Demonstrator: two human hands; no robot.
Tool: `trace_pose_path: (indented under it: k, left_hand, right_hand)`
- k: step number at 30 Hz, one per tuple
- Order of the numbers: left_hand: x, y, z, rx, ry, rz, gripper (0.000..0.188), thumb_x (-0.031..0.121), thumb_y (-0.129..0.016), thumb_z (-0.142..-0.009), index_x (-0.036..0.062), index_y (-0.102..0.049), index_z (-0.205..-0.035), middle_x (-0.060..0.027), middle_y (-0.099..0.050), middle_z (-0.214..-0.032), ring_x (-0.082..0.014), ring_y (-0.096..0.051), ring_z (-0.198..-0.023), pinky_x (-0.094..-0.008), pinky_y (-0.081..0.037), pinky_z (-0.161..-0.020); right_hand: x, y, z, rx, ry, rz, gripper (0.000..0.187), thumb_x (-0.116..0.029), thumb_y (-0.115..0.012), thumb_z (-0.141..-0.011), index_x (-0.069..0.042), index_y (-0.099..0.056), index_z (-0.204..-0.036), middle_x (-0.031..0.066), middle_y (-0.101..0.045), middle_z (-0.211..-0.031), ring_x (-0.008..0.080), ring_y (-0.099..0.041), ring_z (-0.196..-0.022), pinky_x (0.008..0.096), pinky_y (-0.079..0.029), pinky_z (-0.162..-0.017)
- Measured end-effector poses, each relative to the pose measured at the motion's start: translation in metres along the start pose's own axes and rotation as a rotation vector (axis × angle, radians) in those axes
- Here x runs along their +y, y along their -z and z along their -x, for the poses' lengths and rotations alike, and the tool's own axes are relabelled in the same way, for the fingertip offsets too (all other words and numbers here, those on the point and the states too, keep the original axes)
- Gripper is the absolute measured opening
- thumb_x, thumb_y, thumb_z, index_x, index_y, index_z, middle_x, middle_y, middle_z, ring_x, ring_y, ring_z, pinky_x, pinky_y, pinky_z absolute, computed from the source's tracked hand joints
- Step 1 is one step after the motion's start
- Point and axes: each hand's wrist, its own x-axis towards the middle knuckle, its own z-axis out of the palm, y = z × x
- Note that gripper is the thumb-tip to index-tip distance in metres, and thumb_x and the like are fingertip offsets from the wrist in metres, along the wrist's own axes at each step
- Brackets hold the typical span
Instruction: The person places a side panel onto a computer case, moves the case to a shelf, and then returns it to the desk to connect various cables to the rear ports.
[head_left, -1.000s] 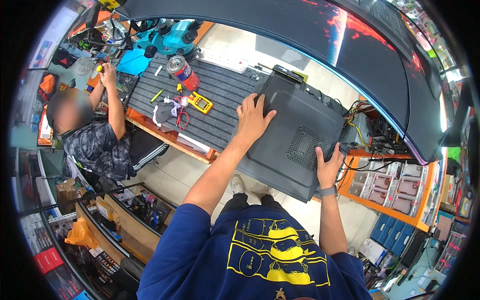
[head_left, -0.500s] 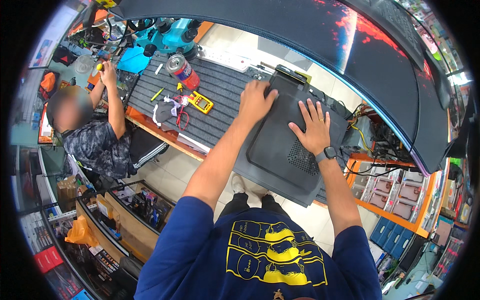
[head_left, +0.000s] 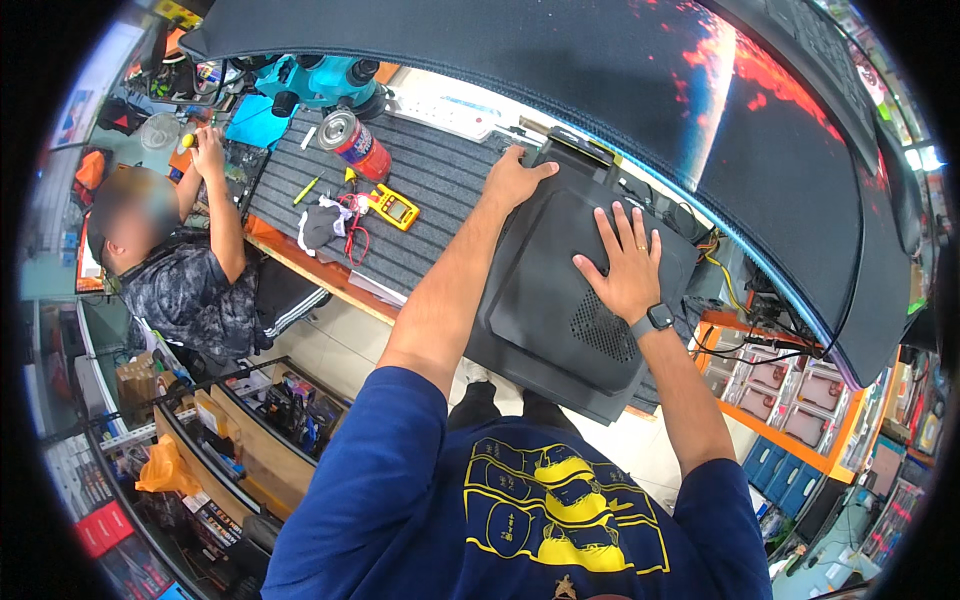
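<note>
A black computer case (head_left: 530,300) lies on its side on the bench in front of me, its flat panel facing up, with a perforated vent near its right side. My left hand (head_left: 513,182) is at the far left corner of the case. Its thumb rests over the edge, and the other fingers curl down past the corner, partly hidden. My right hand (head_left: 630,265) lies flat on the panel, fingers spread, just beyond the vent. It holds nothing.
On the ribbed grey mat (head_left: 430,165) left of the case are a yellow meter (head_left: 394,207) with red leads, a red can (head_left: 360,150) and a crumpled cloth (head_left: 322,225). A teal microscope (head_left: 325,82) stands behind. A co-worker (head_left: 190,270) sits at left. Cables (head_left: 735,275) lie right.
My left hand has shifted toward the far left corner of the case, its fingers now curled past the edge. My right hand stays flat on the panel. The view has shifted slightly.
</note>
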Motion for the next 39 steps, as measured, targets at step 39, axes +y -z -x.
trace_pose_path:
  k: [39]
  left_hand:
    - [-0.045, 0.040, 0.110, -0.237, -0.139, 0.058, 0.089, 0.041, -0.067, -0.095, 0.0037, -0.020, -0.161, -0.0223, -0.031, -0.162, -0.0305, -0.029, -0.151, -0.0361, -0.022, -0.122]
  right_hand:
    - [0.040, -0.016, 0.106, 0.271, -0.711, -1.175, 0.076, -0.039, -0.051, -0.106, 0.003, -0.017, -0.159, 0.0217, -0.023, -0.165, 0.0308, -0.023, -0.152, 0.0382, -0.017, -0.123]
